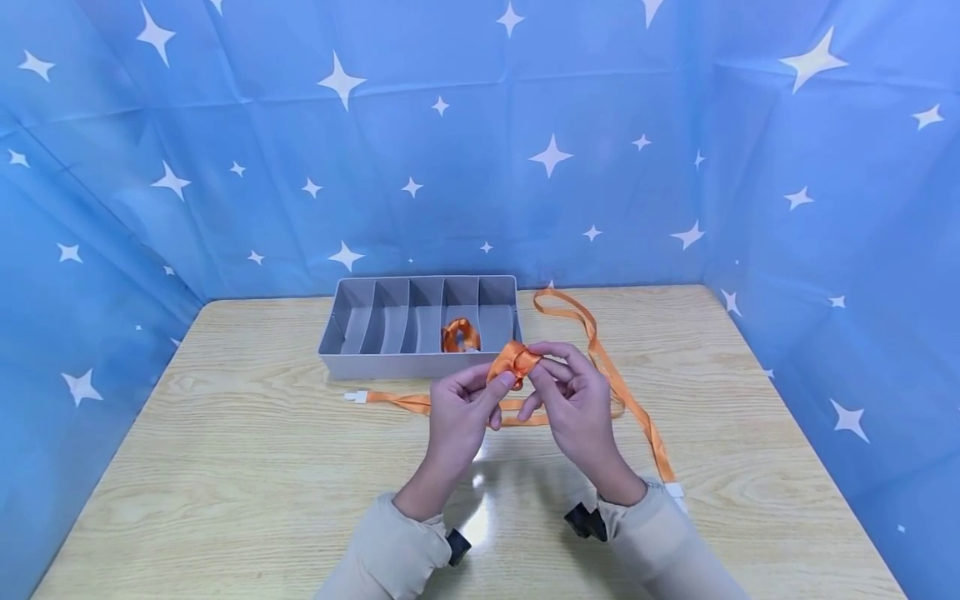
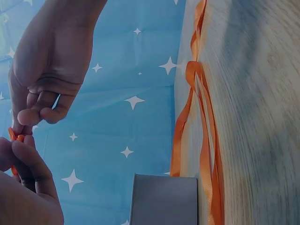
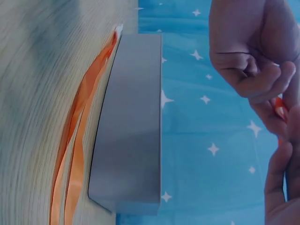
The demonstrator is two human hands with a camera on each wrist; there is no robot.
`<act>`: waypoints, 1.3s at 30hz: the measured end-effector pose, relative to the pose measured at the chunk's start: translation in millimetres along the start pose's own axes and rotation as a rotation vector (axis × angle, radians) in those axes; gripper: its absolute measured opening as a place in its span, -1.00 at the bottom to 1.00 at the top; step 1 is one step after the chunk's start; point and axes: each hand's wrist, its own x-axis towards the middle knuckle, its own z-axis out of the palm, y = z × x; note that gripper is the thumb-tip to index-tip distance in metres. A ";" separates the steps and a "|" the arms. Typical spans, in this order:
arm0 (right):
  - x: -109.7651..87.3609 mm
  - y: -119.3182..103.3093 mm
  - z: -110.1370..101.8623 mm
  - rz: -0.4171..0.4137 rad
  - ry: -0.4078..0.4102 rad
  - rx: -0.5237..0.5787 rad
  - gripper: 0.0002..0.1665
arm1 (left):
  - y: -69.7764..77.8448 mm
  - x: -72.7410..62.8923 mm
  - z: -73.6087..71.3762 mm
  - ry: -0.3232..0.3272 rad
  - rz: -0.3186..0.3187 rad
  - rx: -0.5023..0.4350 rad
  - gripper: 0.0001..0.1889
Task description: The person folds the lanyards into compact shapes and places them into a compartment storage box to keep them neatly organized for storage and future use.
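Both hands meet above the table, just in front of the grey tray. My left hand (image 1: 467, 410) pinches one side of a bunched orange lanyard (image 1: 514, 360) between thumb and fingers. On its other side my right hand (image 1: 576, 400) pinches the same coil. In the left wrist view only a sliver of the lanyard (image 2: 14, 136) shows between the fingertips. The right wrist view shows a bit of the orange ribbon (image 3: 280, 110), the rest covered by fingers.
The grey tray (image 1: 405, 365) has several compartments; a coiled orange lanyard (image 1: 461, 335) lies in one. Another orange lanyard (image 1: 626, 392) stretches along the table's right side to a white clip (image 1: 674, 490). A second white clip (image 1: 356, 397) lies before the tray. A starred blue curtain (image 1: 450, 167) surrounds the table.
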 end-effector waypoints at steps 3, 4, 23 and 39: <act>1.2 1.3 0.0 -0.007 0.039 0.015 -0.74 | -2.0 -0.5 0.3 0.010 0.011 0.025 -0.77; 1.5 1.5 0.1 -0.008 0.047 0.016 -0.74 | -2.3 -0.7 0.4 0.013 0.014 0.029 -0.77; -0.4 2.1 0.8 -0.008 0.129 0.037 -0.75 | -6.4 -2.1 2.6 0.067 0.138 0.141 -0.82; 0.3 3.2 5.7 -0.107 0.166 -0.215 -0.68 | -5.4 -2.1 2.4 0.015 0.144 0.140 -0.80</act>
